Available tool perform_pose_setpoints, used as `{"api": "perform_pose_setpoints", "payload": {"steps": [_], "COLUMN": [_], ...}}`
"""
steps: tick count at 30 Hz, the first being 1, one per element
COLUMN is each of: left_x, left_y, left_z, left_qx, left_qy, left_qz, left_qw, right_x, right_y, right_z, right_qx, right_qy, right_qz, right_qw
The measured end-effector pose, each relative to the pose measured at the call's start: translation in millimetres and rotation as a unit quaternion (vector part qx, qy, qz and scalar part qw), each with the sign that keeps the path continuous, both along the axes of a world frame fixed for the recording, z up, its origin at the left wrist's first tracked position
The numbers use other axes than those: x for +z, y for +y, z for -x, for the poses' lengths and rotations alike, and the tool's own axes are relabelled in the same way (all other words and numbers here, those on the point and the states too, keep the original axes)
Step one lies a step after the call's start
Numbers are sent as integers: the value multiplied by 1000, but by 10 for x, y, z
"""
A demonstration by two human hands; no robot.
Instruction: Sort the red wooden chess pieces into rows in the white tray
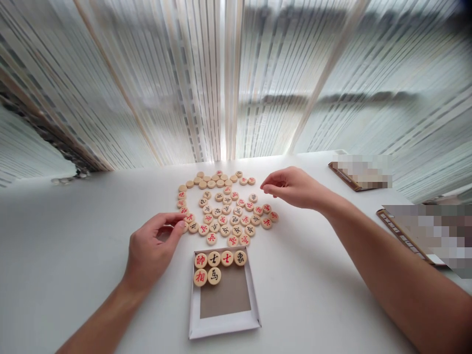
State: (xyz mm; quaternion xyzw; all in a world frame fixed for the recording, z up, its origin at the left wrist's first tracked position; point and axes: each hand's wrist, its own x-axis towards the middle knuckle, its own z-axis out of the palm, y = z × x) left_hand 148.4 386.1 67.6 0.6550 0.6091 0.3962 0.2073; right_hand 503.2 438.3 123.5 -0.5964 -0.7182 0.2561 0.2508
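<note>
Round wooden Chinese chess pieces [221,220] with red or black characters lie spread on the white table; several at the back show blank tops. At the left edge of the spread, my left hand [155,243] has thumb and forefinger closed at a chess piece [185,226], partly hidden by the thumb. To the right, my right hand [289,186] hovers beside the back pieces, fingertips drawn together with nothing visible between them. Closer to me lies a shallow white box tray [224,322]. Inside it, several pieces [214,258] sit face up, a full row at the top and two below.
Two flat boxes with brown edges lie at the right: a farther box [342,176] and a nearer box [403,236], both partly blurred out. Striped sheer curtains [206,78] hang behind the white table [92,221].
</note>
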Motion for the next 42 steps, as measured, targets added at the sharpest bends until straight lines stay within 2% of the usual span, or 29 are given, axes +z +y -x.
{"api": "perform_pose_setpoints", "payload": {"steps": [8,15,28,31,34,37,42], "left_x": [-24,6,8,21,59,110,181], "left_y": [11,-10,-72,-93,-146,-226,-351], "left_z": [5,-24,-65,-91,-127,-178,-266], "left_qx": [0,-8,-71,-90,-111,-131,-150], "left_qy": [-9,-2,-19,-22,-29,-61,-147], "left_qz": [5,-14,-74,-90,-105,-91,-17], "left_qw": [1000,1000,995,992,988,985,978], "right_x": [112,92,58,87,68,-19,-136], "right_y": [-151,-164,-152,-171,-253,-393,-618], "right_z": [-89,27,86,126,282,531,882], "right_qx": [65,109,112,79,80,103,129], "right_qy": [-151,-202,-217,-140,19,170,301], "right_qz": [73,133,110,79,79,126,228], "right_qw": [984,964,963,984,993,972,917]}}
